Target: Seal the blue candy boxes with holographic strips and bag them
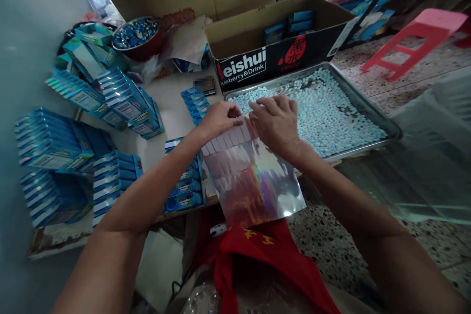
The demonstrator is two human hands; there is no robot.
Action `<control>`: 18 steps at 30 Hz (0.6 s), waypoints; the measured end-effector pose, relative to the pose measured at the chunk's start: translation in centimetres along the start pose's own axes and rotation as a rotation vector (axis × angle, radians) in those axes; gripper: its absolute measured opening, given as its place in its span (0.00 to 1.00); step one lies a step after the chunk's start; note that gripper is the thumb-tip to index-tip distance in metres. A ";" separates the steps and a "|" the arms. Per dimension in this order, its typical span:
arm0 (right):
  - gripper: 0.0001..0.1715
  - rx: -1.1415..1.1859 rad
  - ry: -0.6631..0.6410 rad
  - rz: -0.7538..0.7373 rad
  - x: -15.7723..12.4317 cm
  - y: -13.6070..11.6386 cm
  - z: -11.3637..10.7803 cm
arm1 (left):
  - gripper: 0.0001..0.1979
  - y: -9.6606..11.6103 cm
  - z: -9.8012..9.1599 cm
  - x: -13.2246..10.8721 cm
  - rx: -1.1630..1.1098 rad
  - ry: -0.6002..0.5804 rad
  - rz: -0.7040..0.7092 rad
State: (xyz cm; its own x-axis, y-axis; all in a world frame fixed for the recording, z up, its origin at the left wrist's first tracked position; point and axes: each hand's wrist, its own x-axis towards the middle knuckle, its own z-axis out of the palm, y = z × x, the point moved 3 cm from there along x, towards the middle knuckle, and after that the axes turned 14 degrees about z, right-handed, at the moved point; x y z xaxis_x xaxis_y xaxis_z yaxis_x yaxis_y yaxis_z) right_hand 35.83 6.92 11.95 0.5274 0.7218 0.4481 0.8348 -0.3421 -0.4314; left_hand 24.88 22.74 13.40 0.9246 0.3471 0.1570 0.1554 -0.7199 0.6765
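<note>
Foil (250,181) beside the tray (394,131) is overhanging, so might crease; we cannot tell whether our left hand (221,118) and right hand (277,120) are pinching it.

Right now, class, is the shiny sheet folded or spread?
Spread: below the left hand and right hand, the shiny sheet shows one broad face, with no fold visible.

red apron (283,255) with yellow markings (267,240)

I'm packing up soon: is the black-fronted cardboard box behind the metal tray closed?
No, the cardboard box is open at the top, and blue packs show inside it.
</note>
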 end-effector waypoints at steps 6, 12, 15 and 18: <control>0.21 -0.028 -0.102 -0.058 -1.1 -0.6 2.7 | 0.05 -0.3 0.1 -0.1 -0.009 0.040 0.001; 0.26 0.003 -0.112 -0.114 -3.9 0.0 3.4 | 0.06 -1.5 0.0 0.0 -0.087 0.102 -0.091; 0.20 0.038 -0.092 -0.095 -4.9 0.1 2.9 | 0.06 -1.7 -0.1 0.0 -0.068 0.090 -0.101; 0.13 0.045 -0.070 -0.013 -4.6 0.0 2.1 | 0.04 -1.3 0.0 0.0 -0.030 0.086 -0.093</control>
State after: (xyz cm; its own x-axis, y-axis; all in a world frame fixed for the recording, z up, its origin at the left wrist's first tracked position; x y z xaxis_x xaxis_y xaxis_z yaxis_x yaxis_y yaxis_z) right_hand 33.11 4.85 8.24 0.5032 0.7670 0.3982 0.8325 -0.3066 -0.4615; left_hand 24.66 23.66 12.50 0.8732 0.4627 0.1534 0.2272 -0.6647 0.7118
